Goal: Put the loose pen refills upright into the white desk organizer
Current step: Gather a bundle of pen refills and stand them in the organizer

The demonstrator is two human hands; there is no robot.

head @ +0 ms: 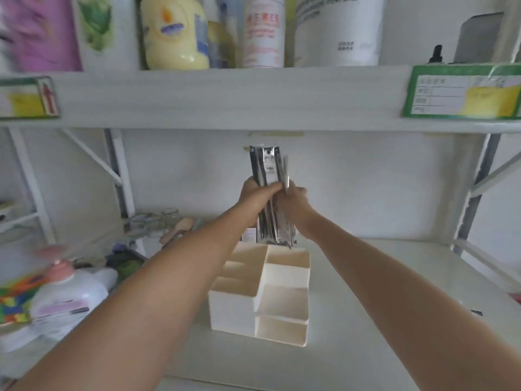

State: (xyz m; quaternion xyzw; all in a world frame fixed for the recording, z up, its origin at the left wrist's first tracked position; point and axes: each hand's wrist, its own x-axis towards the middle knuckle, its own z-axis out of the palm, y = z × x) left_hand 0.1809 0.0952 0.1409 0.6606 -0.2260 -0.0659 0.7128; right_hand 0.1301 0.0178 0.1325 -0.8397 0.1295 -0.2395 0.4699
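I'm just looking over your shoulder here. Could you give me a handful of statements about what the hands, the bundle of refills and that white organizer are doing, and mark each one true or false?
1. Both hands grip the bundle of pen refills: the left hand and the right hand meet around its middle. True.
2. The bundle lies flat on the desk. False: it is held roughly upright in the air, its lower end just above the back of the white desk organizer.
3. The organizer's visible compartments look empty. True.
4. The organizer sits on the upper shelf among the bottles. False: it stands on the white desk surface below the shelf.
5. A yellow bottle stands on the upper shelf. True.
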